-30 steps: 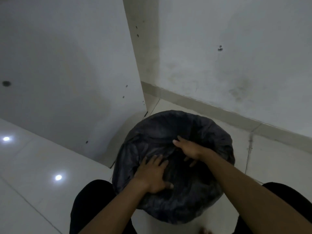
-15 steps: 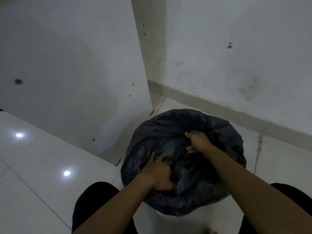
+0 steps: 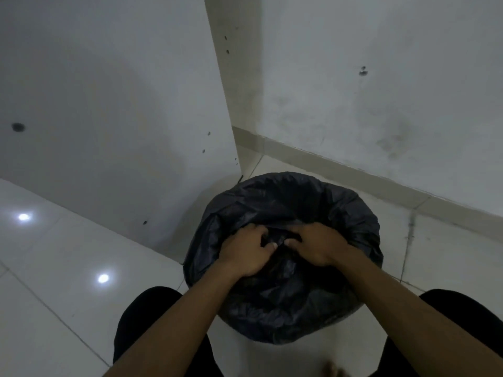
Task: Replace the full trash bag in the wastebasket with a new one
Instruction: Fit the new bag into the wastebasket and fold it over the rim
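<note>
HEAD VIEW: One person's two hands are working over one black trash bag (image 3: pixel 285 303). The left hand (image 3: pixel 246 250) and the right hand (image 3: pixel 318 246) are both curling their fingers (image 3: pixel 258 235) into the gathered plastic at the bag's middle and gripping it, fingertips nearly meeting. The bag is spreading out all around the fingers, draping over one pale wastebasket (image 3: pixel 275 357). Left of the fingers, two light spots (image 3: pixel 103 278) are glinting on the tiled floor (image 3: pixel 54 308). Beyond the fingertips, one scuffed wall (image 3: pixel 381 104) is rising.
</note>
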